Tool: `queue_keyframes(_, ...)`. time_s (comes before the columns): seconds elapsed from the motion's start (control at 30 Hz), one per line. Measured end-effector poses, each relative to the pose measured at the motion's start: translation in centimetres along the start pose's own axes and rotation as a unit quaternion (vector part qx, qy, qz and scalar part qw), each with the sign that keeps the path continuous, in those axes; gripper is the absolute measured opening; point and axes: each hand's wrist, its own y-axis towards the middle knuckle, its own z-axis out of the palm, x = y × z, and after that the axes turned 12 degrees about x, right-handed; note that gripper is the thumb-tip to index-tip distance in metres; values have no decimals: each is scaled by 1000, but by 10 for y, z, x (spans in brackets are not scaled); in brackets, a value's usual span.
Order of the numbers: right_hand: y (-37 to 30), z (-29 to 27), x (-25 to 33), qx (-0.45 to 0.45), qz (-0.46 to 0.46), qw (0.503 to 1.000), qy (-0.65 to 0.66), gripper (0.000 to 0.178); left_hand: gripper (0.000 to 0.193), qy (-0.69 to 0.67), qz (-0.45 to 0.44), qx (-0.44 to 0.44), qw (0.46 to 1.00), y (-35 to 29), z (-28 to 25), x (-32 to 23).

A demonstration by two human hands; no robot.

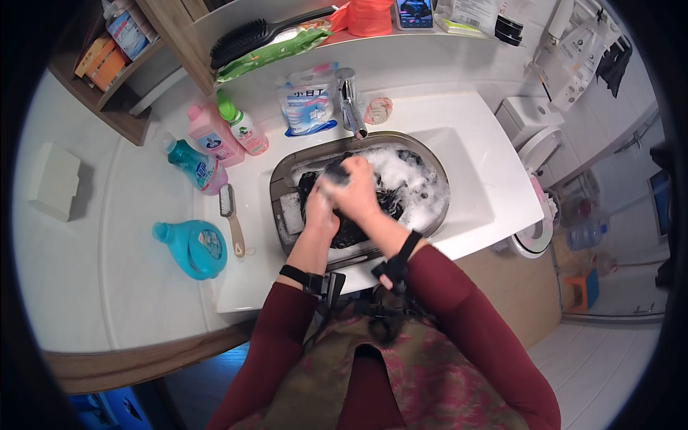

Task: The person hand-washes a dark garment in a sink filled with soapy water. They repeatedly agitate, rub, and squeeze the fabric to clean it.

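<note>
Both my hands are together over a grey plastic washbasin (281, 183) set in the white sink. A bunched piece of dark wet cloth (335, 172) pokes out from between them. My right hand (355, 192) is closed over it, slightly blurred by motion. Lower and to the left, my left hand (319, 208) grips the same cloth, its fingers partly hidden. More black cloth (350, 235) lies in the basin under my hands. White suds (398, 172) cover the water, mostly on the right side.
A faucet (349, 100) rises behind the basin. To the left stand a scrub brush (231, 215), a teal detergent jug (192, 249), a pink bottle (213, 136) and a green-capped bottle (247, 132). A detergent bag (308, 104) leans at the wall. A toilet (534, 233) is at right.
</note>
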Motion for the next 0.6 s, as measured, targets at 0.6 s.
queue_keyframes(0.6, 14, -12, 17, -37, -11, 988, 151, 34, 40, -24, -69, 26, 997, -6, -7, -30)
